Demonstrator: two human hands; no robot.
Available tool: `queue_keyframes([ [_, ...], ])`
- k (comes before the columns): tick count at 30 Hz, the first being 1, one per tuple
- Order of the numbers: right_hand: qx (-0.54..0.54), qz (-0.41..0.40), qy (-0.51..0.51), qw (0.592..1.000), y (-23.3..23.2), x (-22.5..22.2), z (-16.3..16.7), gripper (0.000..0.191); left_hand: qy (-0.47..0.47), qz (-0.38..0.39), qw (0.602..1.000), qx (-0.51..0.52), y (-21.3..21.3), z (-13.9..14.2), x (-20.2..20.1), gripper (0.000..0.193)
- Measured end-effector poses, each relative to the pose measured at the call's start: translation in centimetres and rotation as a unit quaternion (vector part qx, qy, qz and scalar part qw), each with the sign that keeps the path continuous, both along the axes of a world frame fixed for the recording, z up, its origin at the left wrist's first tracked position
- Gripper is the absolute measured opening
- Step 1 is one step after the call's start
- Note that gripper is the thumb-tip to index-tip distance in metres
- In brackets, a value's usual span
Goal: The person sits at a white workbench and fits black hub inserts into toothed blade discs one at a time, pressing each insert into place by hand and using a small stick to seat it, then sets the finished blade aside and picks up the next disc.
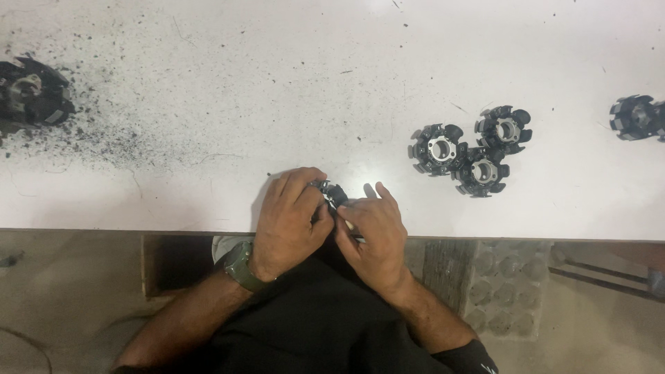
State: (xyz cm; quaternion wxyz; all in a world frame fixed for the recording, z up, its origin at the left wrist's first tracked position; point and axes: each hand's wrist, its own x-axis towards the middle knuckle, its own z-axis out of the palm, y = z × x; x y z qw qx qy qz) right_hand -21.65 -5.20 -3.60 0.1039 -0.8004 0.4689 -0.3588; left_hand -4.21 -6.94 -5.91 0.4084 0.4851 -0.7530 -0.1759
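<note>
- White worktop (208, 104) fills most of the view, scuffed and dusted with black grit, thickest toward its left end. Below its front edge there's a tan floor and a slab with round dimples on the right.
- Person's lap in dark clothing sits right under the table edge, both forearms coming up from the bottom.
- Left hand (289, 223) has a dark green wristwatch (241, 266) on it; the fingers are curled and pressed down over a small black toothed ring part with a metal centre (331, 194), gripping it right at the front edge of the worktop, roughly mid-frame.
- Right hand (373, 232) is touching that same part from the right side, fingers bunched in against it with one fingertip sticking up. A thin pale stick-like bit (348, 224) shows under the fingers, can't tell what it is.
- Three more black toothed rings with silver hubs (471, 149) sit clustered and touching each other, off to the right of the hands.
- One similar ring (634, 116) is near the right edge, well apart from the cluster.
- Another dark, grimy part (31, 93) sits at the far left in the grit.
</note>
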Motion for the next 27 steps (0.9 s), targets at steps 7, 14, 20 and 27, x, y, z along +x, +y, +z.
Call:
queue_keyframes([
  [7,0.013,0.003,0.031,0.999,0.9,0.5,1.0,0.025,0.018,0.004,1.000,-0.004,0.9,1.0,0.7,0.016],
  [14,-0.004,-0.019,-0.059,0.998,1.5,0.2,0.6,0.022,-0.051,-0.031,0.998,0.024,0.6,3.2,3.2,0.024],
  [20,-0.002,-0.027,-0.059,0.998,0.6,0.3,-0.4,0.023,-0.124,-0.068,0.990,0.012,-0.8,2.9,2.6,0.023],
  [27,0.017,-0.020,-0.070,0.997,0.3,-1.1,-0.6,0.022,-0.125,-0.063,0.990,-0.024,-1.4,3.3,2.0,0.026],
])
